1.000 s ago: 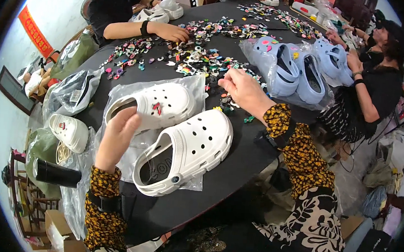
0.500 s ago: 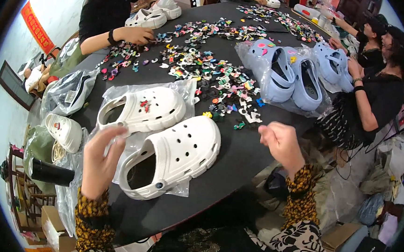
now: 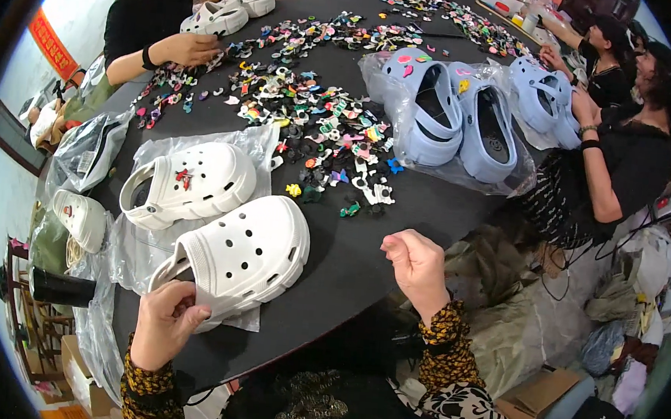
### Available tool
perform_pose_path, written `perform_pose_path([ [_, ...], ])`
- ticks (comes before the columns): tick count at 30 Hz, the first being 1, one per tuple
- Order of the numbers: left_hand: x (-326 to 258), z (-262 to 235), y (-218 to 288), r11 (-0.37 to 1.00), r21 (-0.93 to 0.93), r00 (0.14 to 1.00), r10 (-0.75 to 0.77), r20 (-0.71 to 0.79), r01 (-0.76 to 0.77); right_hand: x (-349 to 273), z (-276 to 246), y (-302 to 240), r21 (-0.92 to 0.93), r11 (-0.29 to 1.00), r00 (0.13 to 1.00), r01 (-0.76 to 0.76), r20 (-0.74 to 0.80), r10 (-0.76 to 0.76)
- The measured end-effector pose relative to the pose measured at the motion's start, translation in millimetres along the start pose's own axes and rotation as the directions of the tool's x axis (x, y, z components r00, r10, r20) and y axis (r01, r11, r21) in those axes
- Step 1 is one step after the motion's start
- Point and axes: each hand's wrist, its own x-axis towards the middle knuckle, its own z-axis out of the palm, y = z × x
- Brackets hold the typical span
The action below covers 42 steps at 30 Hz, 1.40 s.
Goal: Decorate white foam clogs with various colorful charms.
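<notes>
My left hand point(image 3: 164, 318) has its fingers curled round the heel end of the nearer white clog point(image 3: 259, 251), covering most of its strap. That clog has bare holes across its top and points away to the right. Just beyond it, a second white clog point(image 3: 217, 174) with a red charm point(image 3: 184, 179) lies on a clear plastic bag point(image 3: 266, 142). My right hand point(image 3: 417, 270) is closed in a pinch above the table's near edge, apart from the clogs. Whatever may be between its fingertips is too small to make out.
Many small colourful charms point(image 3: 312, 103) lie scattered over the dark table point(image 3: 333, 248). Light-blue clogs point(image 3: 489, 131) sit in plastic at the right. A black cylinder point(image 3: 62, 287) and another white clog point(image 3: 80, 219) are at the left. Co-workers handle clogs around the table.
My left hand has come down onto the nearer clog's heel and closed on it. My right hand stays closed. The view has shifted, so the table's contents appear further left.
</notes>
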Motion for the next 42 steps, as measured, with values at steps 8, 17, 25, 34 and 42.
perform_pose_path([
  [8, -1, -1, 5, 0.991, 0.102, 0.994, -0.093, 0.055, 0.088, 4, -4, -3, -0.129, 0.987, 0.996, 0.093, 0.020, -0.091],
  [17, -6, -27, -3, 0.972, 0.217, 0.978, -0.127, 0.164, 0.090, 2, -1, -3, -0.180, 0.975, 0.991, 0.128, -0.006, -0.131],
  [25, 0, -34, -3, 0.973, 0.221, 0.981, 0.029, 0.193, -0.073, 5, 7, -8, -0.229, 0.973, 0.999, 0.021, -0.039, -0.030],
  [34, 12, -24, -17, 0.999, -0.045, 0.987, -0.006, 0.163, 0.014, 7, 12, -8, -0.346, 0.938, 0.997, 0.025, -0.056, -0.047],
  [42, 9, -33, -17, 0.994, 0.076, 0.952, 0.048, 0.301, -0.074, 8, 10, -15, -0.456, 0.889, 0.996, 0.043, -0.054, -0.075],
])
